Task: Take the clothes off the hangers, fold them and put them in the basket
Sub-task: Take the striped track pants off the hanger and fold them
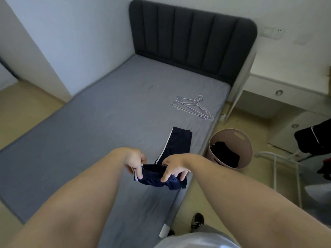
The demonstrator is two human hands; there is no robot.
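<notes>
Bare forearms reaching forward, left grip (136,162) and right grip (174,166) both clamped on the bunched near end of a navy white-striped garment (157,180), its far part flat on the grey bed (89,131), wire hangers (193,107) beyond, pink basket (231,138) on the floor beside the bed, dark clothes (223,154) inside.

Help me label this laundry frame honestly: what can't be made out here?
Head view only.
- Dark clothes in the basket: kind and count hidden by its wall.
- Navy garment: the left hand and right hand hide whether it joins the striped piece behind.
- Black garment: cut off by the right edge.
- Wire hangers: overlapping, too thin to count.
</notes>
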